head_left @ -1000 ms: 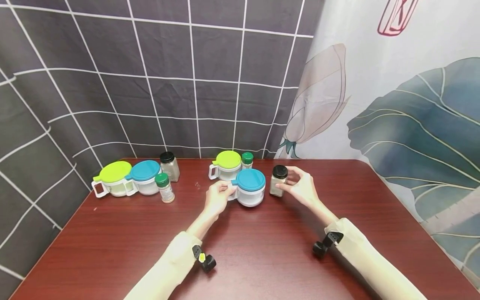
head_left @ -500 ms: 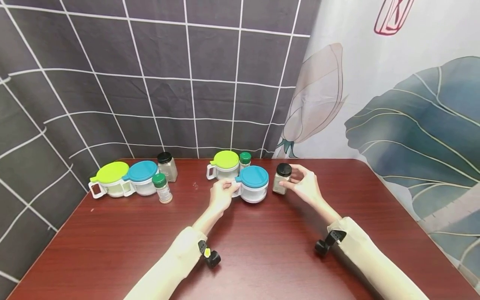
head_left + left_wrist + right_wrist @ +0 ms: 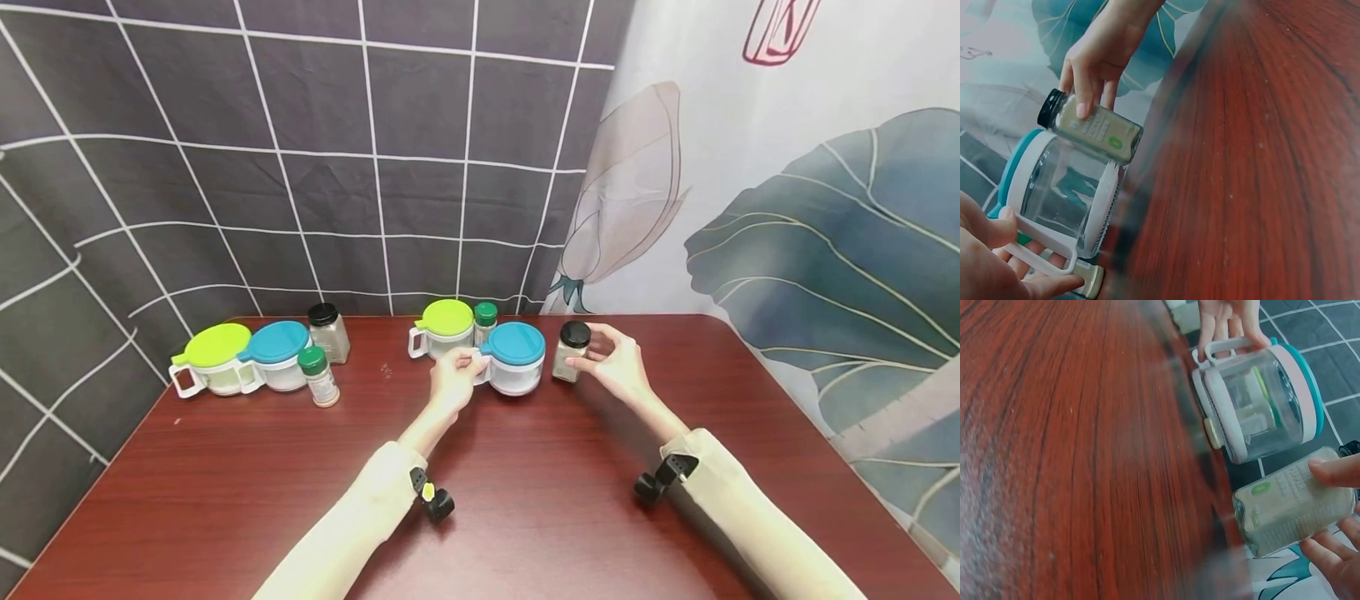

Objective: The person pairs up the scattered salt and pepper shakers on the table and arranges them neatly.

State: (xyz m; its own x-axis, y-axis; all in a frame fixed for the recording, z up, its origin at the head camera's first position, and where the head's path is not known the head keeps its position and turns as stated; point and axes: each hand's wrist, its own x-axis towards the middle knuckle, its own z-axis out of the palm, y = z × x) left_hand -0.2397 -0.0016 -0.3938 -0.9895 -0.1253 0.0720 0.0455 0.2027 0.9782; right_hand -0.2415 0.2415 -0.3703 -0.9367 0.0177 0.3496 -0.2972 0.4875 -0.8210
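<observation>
My left hand point(image 3: 452, 379) pinches the white handle of a clear seasoning jar point(image 3: 516, 375) with a blue lid. In the left wrist view the jar's clear body point(image 3: 1063, 187) looks see-through, with its thumb-side grip at the handle top. My right hand point(image 3: 621, 367) holds a spice bottle point(image 3: 567, 362) by its sides, between thumb and fingers. This bottle has a black cap point(image 3: 576, 334) and pale contents; its label point(image 3: 1294, 487) faces the right wrist camera. The bottle is just right of the jar, both upright in the head view.
Behind the held jar stand a green-lidded jar point(image 3: 447, 321) and a green-capped shaker point(image 3: 485, 317). At the left are another green-lidded jar point(image 3: 217, 348), a blue-lidded jar point(image 3: 277, 343), a black-capped bottle point(image 3: 330, 335) and a green-capped shaker point(image 3: 321, 383). A tiled-pattern curtain point(image 3: 300, 192) hangs behind the table.
My left hand has moved the blue-lidded jar right and back, closer to the rear shaker. My right hand has moved the black-capped bottle slightly right and back. The view has shifted a little.
</observation>
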